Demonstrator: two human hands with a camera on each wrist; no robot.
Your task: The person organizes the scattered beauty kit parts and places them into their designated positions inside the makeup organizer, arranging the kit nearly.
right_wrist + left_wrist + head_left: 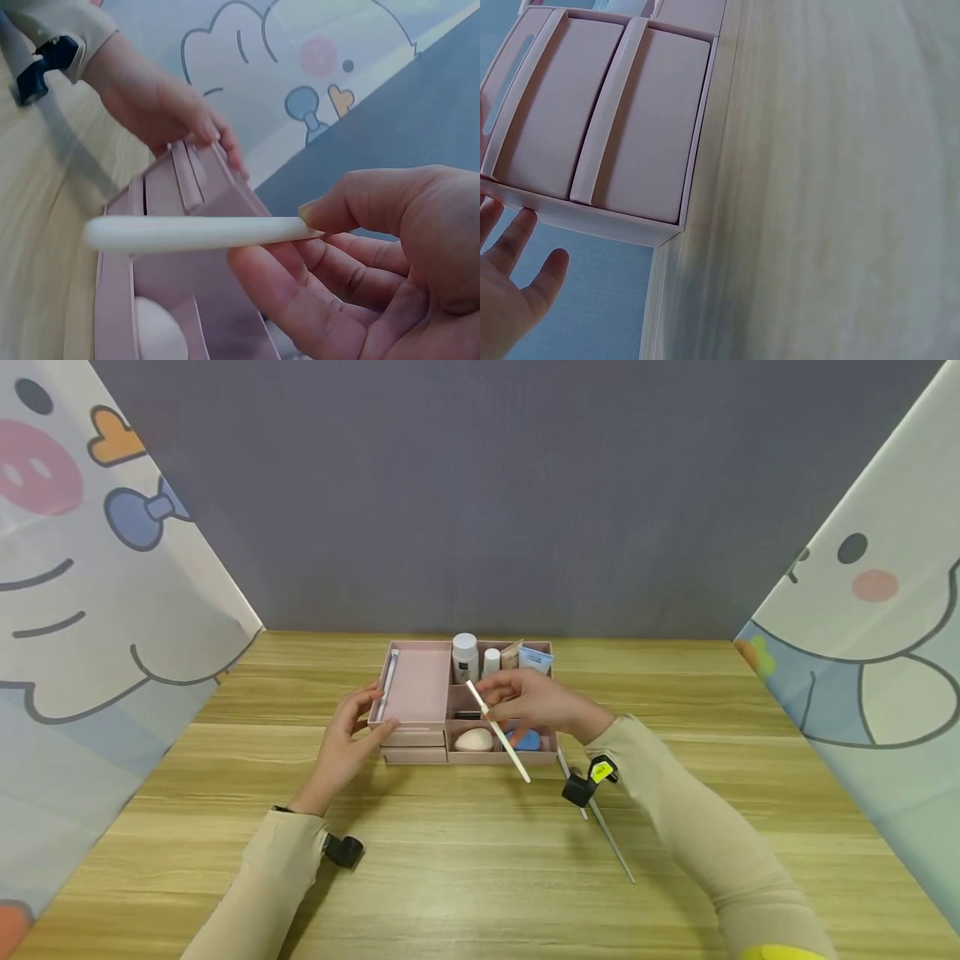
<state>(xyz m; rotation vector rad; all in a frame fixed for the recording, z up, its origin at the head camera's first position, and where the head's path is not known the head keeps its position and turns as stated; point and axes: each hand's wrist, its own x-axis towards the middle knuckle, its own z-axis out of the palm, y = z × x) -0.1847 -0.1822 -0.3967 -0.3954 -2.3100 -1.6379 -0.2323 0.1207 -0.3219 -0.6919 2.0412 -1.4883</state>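
"Which step now?"
"Lining up the white stick (180, 233), I guess. Right hand (534, 702): fingers pinch it over the pink box (422, 681). Left hand (348, 737): loose fingers touch the box."
"Next?"
"Probably needs gentle lowering."

White pink-snouted cartoon panel (112, 602) past left hand (347, 745), white pink-cheeked panel (847, 635) past right hand (538, 700), grey wall (487, 502) beyond, kinda yellowish wood-grain table (465, 868) underneath.

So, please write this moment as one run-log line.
left hand: touches pink organizer | right hand: pinches white stick | top tray: one brush-like stick | table: two thin sticks
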